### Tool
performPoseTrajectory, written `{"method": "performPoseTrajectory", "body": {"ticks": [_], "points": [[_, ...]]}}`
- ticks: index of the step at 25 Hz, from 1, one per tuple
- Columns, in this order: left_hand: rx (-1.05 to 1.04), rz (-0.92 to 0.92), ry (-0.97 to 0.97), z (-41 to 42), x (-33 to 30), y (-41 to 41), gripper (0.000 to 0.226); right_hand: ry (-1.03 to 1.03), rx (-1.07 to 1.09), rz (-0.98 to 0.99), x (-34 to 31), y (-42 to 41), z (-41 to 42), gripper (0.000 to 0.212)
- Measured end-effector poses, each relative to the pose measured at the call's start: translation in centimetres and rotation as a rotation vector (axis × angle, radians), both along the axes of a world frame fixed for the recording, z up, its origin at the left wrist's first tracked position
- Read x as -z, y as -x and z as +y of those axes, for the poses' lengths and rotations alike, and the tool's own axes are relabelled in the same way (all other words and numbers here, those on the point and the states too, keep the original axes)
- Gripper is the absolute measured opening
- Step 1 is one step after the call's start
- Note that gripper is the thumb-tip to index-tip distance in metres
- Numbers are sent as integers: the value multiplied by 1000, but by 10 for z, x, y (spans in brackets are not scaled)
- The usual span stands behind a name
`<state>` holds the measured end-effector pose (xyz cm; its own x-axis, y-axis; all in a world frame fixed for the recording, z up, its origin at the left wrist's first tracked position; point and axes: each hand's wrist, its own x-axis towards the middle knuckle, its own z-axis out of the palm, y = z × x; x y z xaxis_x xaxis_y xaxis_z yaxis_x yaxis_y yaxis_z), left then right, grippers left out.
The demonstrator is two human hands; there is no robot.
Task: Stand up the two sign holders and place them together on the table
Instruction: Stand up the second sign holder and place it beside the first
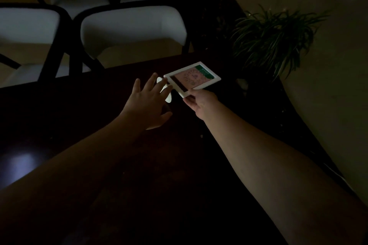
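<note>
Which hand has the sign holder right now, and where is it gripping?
The right hand pinches the sign holder at its near frame corner. The left hand is open by its white base, holding nothing.

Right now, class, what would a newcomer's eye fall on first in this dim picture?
The bright white-framed sign holder with its pink and green insert, lying tilted near the dark table's far edge, pinched at its near corner by the right hand. Beside it the left hand spreads open over a white base piece. Behind stand pale chairs; a plant sits far right.
</note>
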<state>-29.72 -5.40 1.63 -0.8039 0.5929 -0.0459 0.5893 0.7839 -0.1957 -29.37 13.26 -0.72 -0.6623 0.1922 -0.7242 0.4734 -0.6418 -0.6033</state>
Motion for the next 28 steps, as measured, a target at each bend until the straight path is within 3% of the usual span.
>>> {"method": "performPoseTrajectory", "body": {"ticks": [8, 14, 19, 24, 28], "points": [[-52, -62, -92, -43, 10, -67, 87, -291, -138, 202, -18, -22, -32, 40], [-67, -123, -122, -67, 27, -114, 88, -594, -281, 355, -16, -53, -57, 27], [-103, -178, -142, -81, 40, -137, 86, -787, -378, 422, -3, -76, -74, 34], [-134, -198, -193, -89, 51, -155, 82, -829, -410, 509, 8, -96, -82, 21], [-159, -214, -224, -92, 60, -165, 82, -828, -435, 609, 10, -104, -85, 26]]}}
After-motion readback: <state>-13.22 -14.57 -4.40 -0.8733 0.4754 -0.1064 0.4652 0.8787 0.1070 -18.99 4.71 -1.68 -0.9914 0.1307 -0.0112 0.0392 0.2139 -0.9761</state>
